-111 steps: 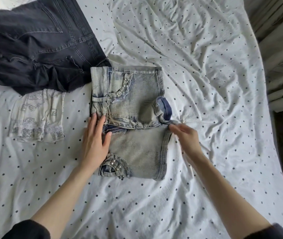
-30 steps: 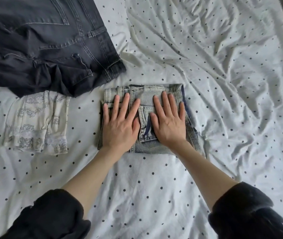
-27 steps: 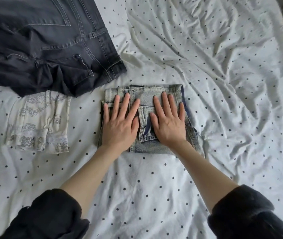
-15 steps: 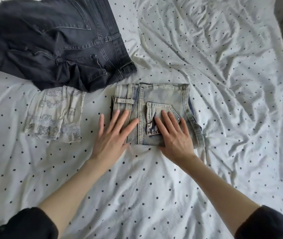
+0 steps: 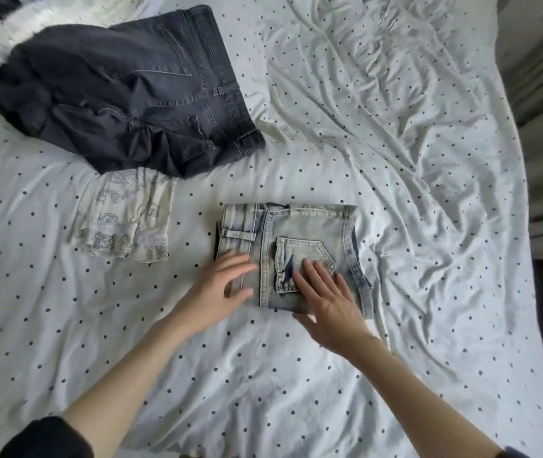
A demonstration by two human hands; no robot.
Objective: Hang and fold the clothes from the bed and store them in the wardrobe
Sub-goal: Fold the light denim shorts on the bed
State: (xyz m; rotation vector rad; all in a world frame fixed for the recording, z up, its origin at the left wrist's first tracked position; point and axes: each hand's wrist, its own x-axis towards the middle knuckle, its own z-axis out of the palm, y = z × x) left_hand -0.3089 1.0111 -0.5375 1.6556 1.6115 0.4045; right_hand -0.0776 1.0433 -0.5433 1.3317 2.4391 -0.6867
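Light blue denim shorts (image 5: 300,226) lie folded into a small square in the middle of the bed, back pocket up. My left hand (image 5: 220,289) lies at the square's near left corner, blurred, with fingers spread over the fabric edge. My right hand (image 5: 326,302) rests flat on the near right part, fingertips on the pocket. A folded cream patterned garment (image 5: 124,219) lies to the left of the shorts. Dark grey jeans (image 5: 131,94) lie crumpled at the far left.
The bed is covered by a white sheet with black dots (image 5: 396,160), wrinkled on the right. The bed's right edge (image 5: 534,292) drops to a dark floor strip. White fluffy fabric (image 5: 48,18) shows at the far left corner.
Both hands have slid back toward me off the top of the folded shorts, down to its near edge. The folded square stays in place on the sheet.
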